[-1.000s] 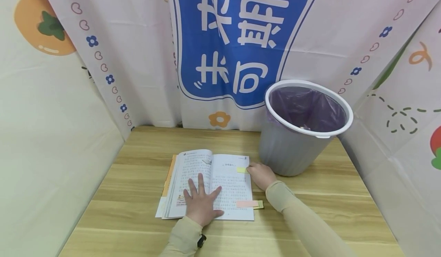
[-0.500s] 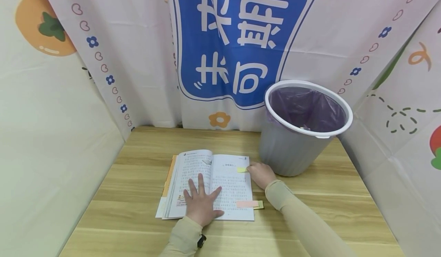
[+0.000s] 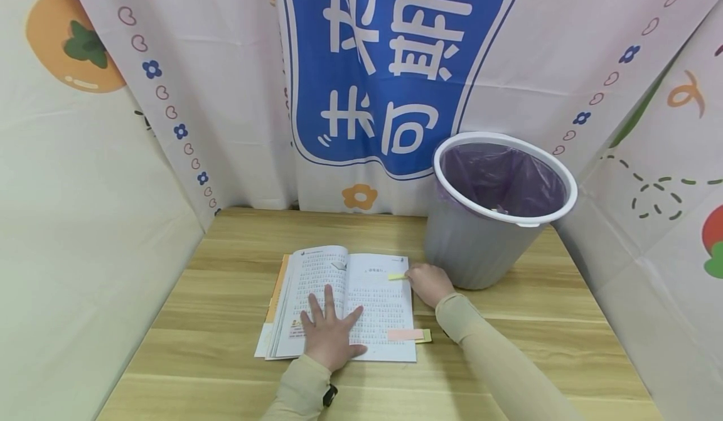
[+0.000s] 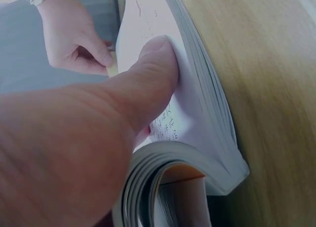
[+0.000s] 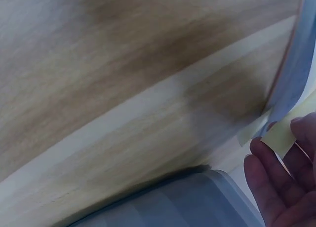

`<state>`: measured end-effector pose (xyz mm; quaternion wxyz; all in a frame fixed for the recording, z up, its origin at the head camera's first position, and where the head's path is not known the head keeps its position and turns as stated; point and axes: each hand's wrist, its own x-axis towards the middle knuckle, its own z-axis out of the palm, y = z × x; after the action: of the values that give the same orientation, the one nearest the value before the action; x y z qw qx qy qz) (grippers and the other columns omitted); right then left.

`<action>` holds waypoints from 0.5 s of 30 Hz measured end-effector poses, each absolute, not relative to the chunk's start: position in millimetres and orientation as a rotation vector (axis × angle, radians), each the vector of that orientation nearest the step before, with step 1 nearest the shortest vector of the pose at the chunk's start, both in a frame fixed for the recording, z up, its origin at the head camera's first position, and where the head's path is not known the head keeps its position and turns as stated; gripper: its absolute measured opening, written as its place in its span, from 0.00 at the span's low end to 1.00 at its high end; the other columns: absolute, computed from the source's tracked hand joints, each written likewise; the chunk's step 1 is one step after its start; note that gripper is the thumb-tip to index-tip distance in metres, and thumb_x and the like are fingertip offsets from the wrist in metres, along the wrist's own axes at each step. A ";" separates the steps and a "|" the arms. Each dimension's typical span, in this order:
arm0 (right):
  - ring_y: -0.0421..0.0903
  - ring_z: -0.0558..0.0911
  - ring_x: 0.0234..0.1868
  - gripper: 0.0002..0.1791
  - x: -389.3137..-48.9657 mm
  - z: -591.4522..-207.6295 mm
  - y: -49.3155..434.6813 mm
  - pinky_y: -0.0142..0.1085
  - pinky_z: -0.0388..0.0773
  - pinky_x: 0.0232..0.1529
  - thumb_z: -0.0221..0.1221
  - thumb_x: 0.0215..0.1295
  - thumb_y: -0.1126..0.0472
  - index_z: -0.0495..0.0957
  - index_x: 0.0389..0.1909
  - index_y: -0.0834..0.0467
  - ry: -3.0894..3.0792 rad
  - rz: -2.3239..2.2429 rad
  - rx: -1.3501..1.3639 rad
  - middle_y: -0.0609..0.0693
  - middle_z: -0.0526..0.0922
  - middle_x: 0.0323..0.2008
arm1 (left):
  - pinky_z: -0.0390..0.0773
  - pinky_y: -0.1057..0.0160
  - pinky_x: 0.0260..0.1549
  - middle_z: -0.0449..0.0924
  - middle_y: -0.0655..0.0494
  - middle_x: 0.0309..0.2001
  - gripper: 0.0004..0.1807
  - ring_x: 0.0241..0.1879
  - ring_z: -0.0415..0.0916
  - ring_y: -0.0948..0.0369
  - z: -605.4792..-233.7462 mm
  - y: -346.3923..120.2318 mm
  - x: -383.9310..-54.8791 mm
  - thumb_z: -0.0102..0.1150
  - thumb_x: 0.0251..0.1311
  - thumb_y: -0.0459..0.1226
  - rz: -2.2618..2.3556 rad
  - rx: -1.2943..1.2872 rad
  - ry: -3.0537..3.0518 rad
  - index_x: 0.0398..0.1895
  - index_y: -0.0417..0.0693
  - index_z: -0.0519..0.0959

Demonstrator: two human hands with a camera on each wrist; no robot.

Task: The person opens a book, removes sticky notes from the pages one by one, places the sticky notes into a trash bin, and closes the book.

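An open book (image 3: 375, 311) with printed pages lies on the wooden table (image 3: 237, 233). My left hand (image 3: 327, 342) rests across the inner fold with fingers spread, pressing the pages. In the left wrist view its thumb (image 4: 153, 79) lies straight on the paper. At the right page's upper outer edge, my right hand (image 3: 430, 285) pinches a yellow sticky note (image 3: 397, 277). The right wrist view has this yellow note (image 5: 281, 137) between thumb and fingers. Lower on that page sits a pink sticky note (image 3: 404, 334), with a yellow-green tab (image 3: 424, 335) poking out beyond the edge.
A grey trash bin (image 3: 474, 251) with a purple liner (image 3: 503, 176) stands just behind and right of my right hand. Small scraps show inside it. Printed fabric (image 3: 243, 126) hangs behind the table and along both sides.
The yellow note looks narrower in the head view and seems tilted up off the page. My right hand has barely shifted, and my left hand stays in place.
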<state>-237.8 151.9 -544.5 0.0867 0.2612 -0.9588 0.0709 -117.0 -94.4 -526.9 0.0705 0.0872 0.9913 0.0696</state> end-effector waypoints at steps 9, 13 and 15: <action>0.43 0.81 0.25 0.06 -237.4 -537.0 154.4 0.38 0.79 0.24 0.63 0.66 0.65 0.88 0.34 0.55 -2.882 0.307 0.715 0.48 0.85 0.28 | 0.51 0.23 0.59 0.35 0.28 0.76 0.44 0.69 0.36 0.22 -525.8 -94.4 -116.8 0.67 0.46 0.66 0.224 0.261 2.975 0.70 0.69 0.71; 0.41 0.78 0.23 0.06 -236.5 -531.8 155.9 0.36 0.78 0.24 0.62 0.66 0.65 0.88 0.36 0.56 -2.884 0.349 0.705 0.48 0.86 0.29 | 0.50 0.22 0.59 0.35 0.28 0.76 0.44 0.69 0.36 0.22 -526.1 -94.5 -116.8 0.67 0.45 0.66 0.236 0.263 2.978 0.70 0.68 0.71; 0.42 0.80 0.25 0.06 -234.5 -527.1 156.8 0.37 0.79 0.26 0.62 0.66 0.66 0.88 0.37 0.57 -2.869 0.360 0.714 0.49 0.87 0.30 | 0.50 0.22 0.59 0.35 0.28 0.76 0.44 0.69 0.36 0.22 -526.1 -94.5 -116.8 0.67 0.45 0.66 0.237 0.265 2.980 0.70 0.68 0.71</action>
<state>-234.5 156.8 -527.1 0.0816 0.2389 -0.9601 0.1204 -116.8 -94.5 -526.1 0.0703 0.0881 0.9905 0.0789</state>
